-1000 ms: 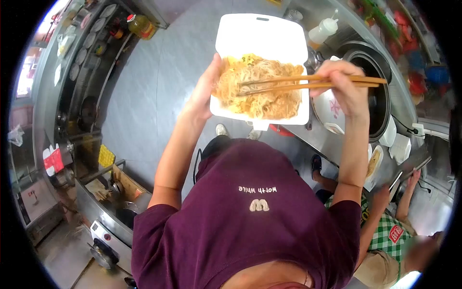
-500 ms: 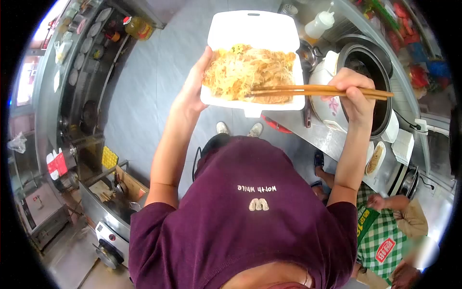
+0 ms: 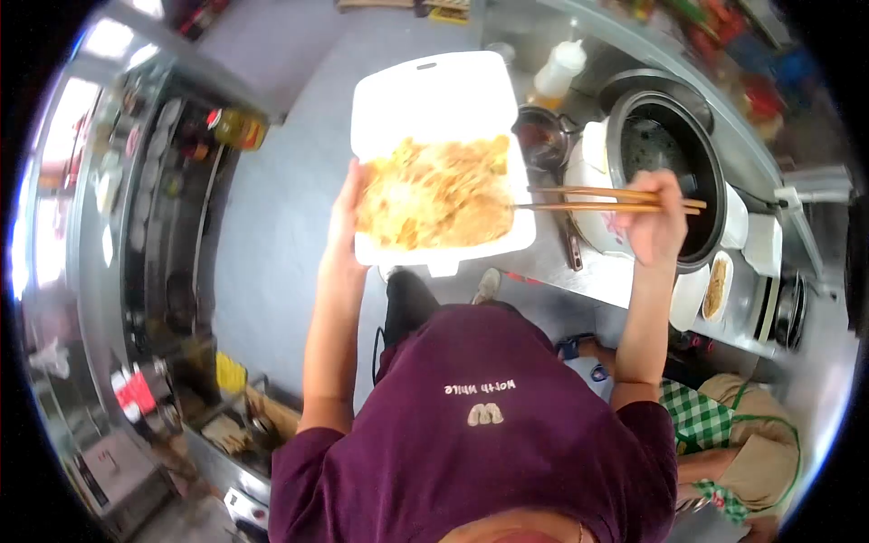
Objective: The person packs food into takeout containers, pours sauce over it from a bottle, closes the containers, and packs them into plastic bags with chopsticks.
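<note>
My left hand [image 3: 348,222] grips the left side of a white foam takeout box [image 3: 434,100], whose lid stands open at the far side. Fried noodles [image 3: 434,195] fill the box. In my right hand [image 3: 658,217] is a pair of wooden chopsticks [image 3: 597,206], pointing left. Their tips are slightly apart, at the box's right edge and clear of the noodles. Right behind this hand stands a large cooker with a dark inner pot [image 3: 665,140].
On the steel counter [image 3: 606,278] at right are a squeeze bottle [image 3: 561,68], a metal pot [image 3: 540,136] and a narrow dish of food [image 3: 717,285]. A co-worker in a green checked apron [image 3: 697,412] is at lower right. Shelving and an oil bottle [image 3: 240,129] line the left.
The chopsticks have come out of the noodles and moved right, and their tips have parted. The box sits lower and further left in view. The co-worker has bent or turned.
</note>
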Demonstrator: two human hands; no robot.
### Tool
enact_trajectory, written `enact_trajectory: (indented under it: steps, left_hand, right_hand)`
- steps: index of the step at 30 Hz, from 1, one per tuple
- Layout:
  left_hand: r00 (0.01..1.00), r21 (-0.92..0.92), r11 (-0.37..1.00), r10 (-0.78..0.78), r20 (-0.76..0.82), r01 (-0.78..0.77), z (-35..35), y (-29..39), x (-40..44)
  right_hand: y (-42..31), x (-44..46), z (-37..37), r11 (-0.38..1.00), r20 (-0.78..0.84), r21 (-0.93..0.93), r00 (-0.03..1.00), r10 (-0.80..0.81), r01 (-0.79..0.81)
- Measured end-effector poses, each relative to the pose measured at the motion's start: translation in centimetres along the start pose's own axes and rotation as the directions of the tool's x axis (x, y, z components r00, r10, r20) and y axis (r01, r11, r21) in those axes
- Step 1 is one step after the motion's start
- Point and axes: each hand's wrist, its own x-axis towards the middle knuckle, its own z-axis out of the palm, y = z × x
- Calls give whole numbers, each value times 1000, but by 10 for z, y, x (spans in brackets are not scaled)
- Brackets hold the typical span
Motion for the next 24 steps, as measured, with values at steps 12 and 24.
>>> enact_trajectory:
  steps: [12,24]
  left_hand:
    - [999,254,967,-39,14,34,-71,119,38]
    - [995,287,953,-101,7,95,-64,125,75]
  right_hand:
    - [188,-102,-115,26,-728,-671,665,165,-741]
    - [225,-77,-145,60,-569,-821,805,-165,-568]
